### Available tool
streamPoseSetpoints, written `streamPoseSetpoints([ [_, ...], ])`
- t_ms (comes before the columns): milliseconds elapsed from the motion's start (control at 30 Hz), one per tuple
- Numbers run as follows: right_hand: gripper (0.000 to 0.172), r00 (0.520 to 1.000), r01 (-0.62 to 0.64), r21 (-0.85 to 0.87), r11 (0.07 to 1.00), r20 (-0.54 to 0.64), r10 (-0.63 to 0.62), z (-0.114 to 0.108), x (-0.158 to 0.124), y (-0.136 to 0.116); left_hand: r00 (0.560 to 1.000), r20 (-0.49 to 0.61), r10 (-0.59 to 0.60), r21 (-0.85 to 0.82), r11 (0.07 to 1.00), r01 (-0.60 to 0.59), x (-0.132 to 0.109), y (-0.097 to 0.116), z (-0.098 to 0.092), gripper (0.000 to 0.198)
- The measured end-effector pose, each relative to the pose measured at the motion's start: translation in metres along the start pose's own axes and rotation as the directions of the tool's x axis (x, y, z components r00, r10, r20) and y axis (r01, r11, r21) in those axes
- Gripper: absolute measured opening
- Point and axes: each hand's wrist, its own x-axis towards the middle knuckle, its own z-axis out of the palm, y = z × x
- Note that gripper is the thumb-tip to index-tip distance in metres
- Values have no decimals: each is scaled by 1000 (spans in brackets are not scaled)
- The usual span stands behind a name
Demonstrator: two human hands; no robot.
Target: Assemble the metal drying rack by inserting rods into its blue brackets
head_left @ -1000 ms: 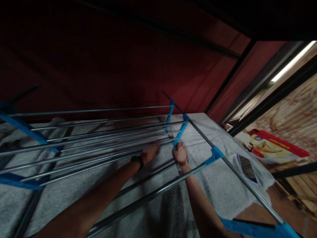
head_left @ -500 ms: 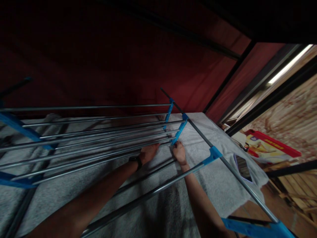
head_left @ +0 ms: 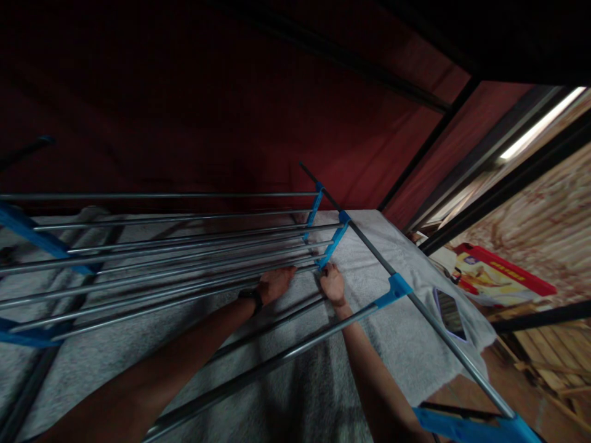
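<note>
1. Two hands reach into the rack: the left hand [head_left: 276, 284] lies partly curled against the lowest front rod [head_left: 308, 268]; its grip is hidden.
2. The right hand [head_left: 332, 285] is mostly closed at the blue bracket [head_left: 330, 247]; I cannot tell what it pinches.
3. The rod runs left to right, ending at the bracket's foot.
4. That foot lies just beyond the right hand, the nearer one.

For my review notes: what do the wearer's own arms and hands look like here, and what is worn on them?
Both hands are ungloved. A dark band, perhaps a watch, circles the wrist of the left hand. The right hand has no band at its wrist. No sleeve shows on either visible forearm.
</note>
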Motion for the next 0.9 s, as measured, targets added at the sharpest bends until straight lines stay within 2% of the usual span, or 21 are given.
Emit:
streamPoseSetpoints([
  [267,28,999,-35,-47,998,-1,35,-2,-3,-7,1000,-10,-1,-11,1000,1,0,2,1,39],
  [433,26,999,-33,-44,998,-12,33,-2,-5,-9,999,27,-21,-34,999,22,0,3,-3,36],
  [667,26,999,-45,-24,999,-8,45,2,-7,-9,1000,14,-27,-25,999,27,1,2,0,37],
  [900,30,983,44,22,999,-180,-39,24,-9,-2,1000,-20,-14,-26,1000,13,-7,6,-3,34],
])
